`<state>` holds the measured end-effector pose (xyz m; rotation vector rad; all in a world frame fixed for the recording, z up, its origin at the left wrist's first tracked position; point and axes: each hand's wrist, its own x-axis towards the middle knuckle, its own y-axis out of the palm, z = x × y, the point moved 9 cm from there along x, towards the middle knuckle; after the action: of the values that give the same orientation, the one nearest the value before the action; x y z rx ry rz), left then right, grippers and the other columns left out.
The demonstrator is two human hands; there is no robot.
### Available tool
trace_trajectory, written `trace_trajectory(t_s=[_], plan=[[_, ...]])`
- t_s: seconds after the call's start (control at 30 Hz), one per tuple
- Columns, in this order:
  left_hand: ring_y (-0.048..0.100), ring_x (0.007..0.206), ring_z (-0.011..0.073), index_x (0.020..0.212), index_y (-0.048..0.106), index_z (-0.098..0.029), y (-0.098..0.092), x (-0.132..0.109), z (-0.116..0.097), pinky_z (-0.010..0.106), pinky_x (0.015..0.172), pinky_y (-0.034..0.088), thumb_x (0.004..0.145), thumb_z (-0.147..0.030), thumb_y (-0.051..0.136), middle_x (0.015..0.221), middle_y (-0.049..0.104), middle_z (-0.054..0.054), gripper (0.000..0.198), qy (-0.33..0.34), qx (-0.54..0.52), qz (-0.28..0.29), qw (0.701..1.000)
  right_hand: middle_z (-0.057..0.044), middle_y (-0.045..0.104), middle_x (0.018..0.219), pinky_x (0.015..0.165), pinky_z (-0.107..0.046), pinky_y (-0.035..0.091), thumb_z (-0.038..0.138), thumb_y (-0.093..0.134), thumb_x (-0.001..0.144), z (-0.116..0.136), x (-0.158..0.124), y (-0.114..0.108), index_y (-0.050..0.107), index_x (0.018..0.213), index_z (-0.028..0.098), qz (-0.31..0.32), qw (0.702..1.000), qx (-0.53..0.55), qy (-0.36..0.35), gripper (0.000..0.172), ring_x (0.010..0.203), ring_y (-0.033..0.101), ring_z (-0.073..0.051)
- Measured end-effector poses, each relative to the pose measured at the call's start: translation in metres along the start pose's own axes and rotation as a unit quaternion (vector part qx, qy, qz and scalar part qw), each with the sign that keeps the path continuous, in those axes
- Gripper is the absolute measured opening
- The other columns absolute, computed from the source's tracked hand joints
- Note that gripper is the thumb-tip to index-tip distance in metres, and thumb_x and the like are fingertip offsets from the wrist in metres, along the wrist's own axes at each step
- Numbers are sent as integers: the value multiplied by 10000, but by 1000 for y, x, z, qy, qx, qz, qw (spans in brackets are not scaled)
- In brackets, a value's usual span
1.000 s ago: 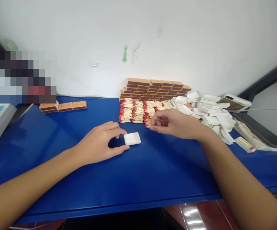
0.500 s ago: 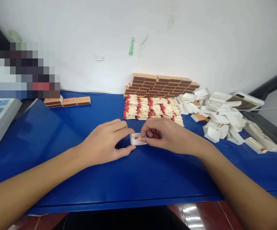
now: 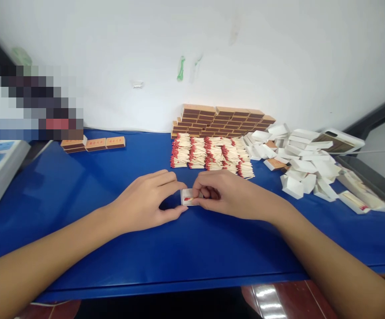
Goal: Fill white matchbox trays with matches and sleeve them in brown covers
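A small white matchbox tray [image 3: 186, 193] lies on the blue table between my hands. Its left end is gripped between the thumb and forefinger of my left hand [image 3: 147, 197]. My right hand [image 3: 230, 195] is closed in a pinch over the tray's right part, on a few red-headed matches [image 3: 187, 199] lying lengthwise inside. The fingers hide most of their sticks and the tray's right end. Just beyond my hands, loose matches [image 3: 212, 153] are spread in rows, red heads mostly to the left.
Matchboxes [image 3: 225, 119] are stacked against the wall, with several more boxes [image 3: 96, 144] at the left. White trays [image 3: 305, 155] are heaped on the right, near a phone [image 3: 342, 139] and a tray of matches [image 3: 354, 201]. A power strip [image 3: 2, 168] stands far left.
My right fingers have come down closer to the tray, and the matches in it sit slightly lower. My left hand keeps its hold. The whole view has shifted slightly.
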<state>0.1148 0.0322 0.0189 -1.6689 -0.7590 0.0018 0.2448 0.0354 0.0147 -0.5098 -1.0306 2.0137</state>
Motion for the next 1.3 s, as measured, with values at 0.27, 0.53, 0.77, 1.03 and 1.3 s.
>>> trace_trajectory(t_s=[0.27,0.53,0.77,1.03,1.3], plan=[[639,880,180,1202,720,-170,0,-1,0,311,755,504,1011,-332,686,964,678,30,253,2,-6,0,1000,38,589,719,600,-281,384,282,732,986,0,-1,-3,732,907,197,-3,1000,5,-6,116,651,534,-124],[639,863,176,1182,721,-171,-1,0,-2,307,746,500,1004,-310,687,947,678,23,229,7,-5,-5,1000,43,592,719,610,-271,382,211,745,954,2,0,-4,728,901,197,-16,1000,-4,-4,58,659,539,-120],[637,864,183,1176,721,-171,0,0,-1,311,753,501,1019,-338,671,953,682,34,234,5,3,-1,1000,32,598,731,620,-291,365,288,730,995,0,-1,-2,723,897,194,-16,999,-42,-4,136,674,535,-132],[646,863,184,1186,726,-157,0,0,0,318,745,512,1008,-332,691,947,681,31,252,5,10,-2,1000,13,623,736,635,-300,372,280,664,1012,1,-2,-8,746,898,202,-18,997,-72,-15,161,671,543,-141],[676,854,187,1248,734,-186,4,-1,12,319,740,521,1010,-389,686,965,701,33,316,-59,33,30,997,-23,676,718,594,-307,402,424,663,983,-50,-26,-73,769,958,240,-106,983,-123,84,214,627,568,-168]])
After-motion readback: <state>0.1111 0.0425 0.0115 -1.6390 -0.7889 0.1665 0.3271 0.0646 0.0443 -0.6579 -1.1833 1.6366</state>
